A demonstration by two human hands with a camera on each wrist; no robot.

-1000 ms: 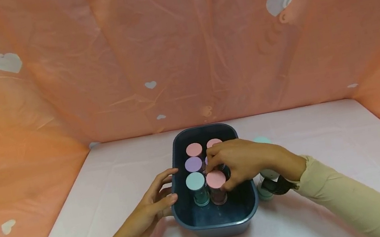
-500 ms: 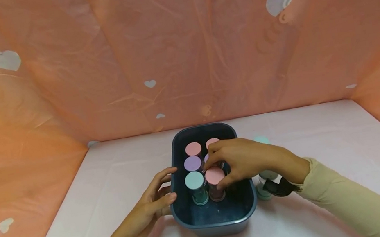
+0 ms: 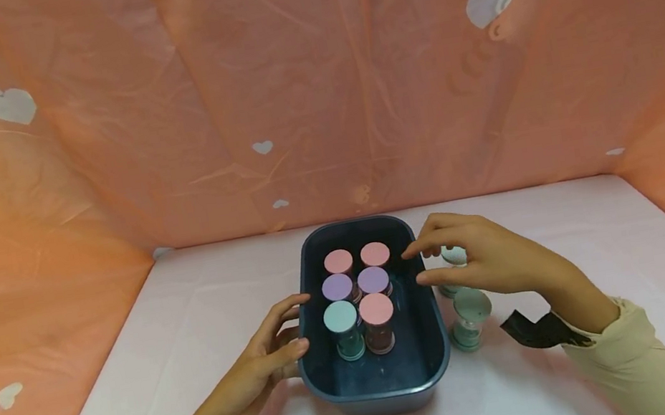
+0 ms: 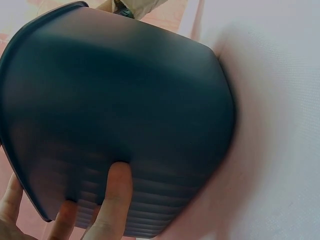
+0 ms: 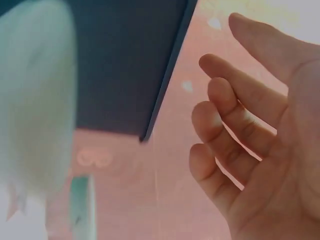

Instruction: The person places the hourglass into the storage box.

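A dark blue plastic bin (image 3: pixel 379 378) holds several upright sand timers. Pink-capped timers (image 3: pixel 338 261) stand at its far end, purple-capped ones (image 3: pixel 337 286) in the middle. Nearest are a teal-capped timer (image 3: pixel 340 316) and a pink-capped timer (image 3: pixel 376 309). My left hand (image 3: pixel 261 356) rests on the bin's left side, its fingers (image 4: pixel 119 187) touching the outer wall in the left wrist view. My right hand (image 3: pixel 484 256) hovers at the right rim, fingers apart and holding nothing; in the right wrist view its palm and bent fingers (image 5: pixel 205 120) show.
Right of the bin, a teal sand timer (image 3: pixel 471 316) stands on the white table (image 3: pixel 232 274). Another teal timer (image 3: pixel 454 256) behind it is partly hidden by my right hand. An orange sheet (image 3: pixel 314 94) with hearts walls off the back and sides.
My right hand has let go of the near pink-capped timer and moved right, out over the bin's rim, uncovering the timers beneath. My left hand has stayed at the bin.
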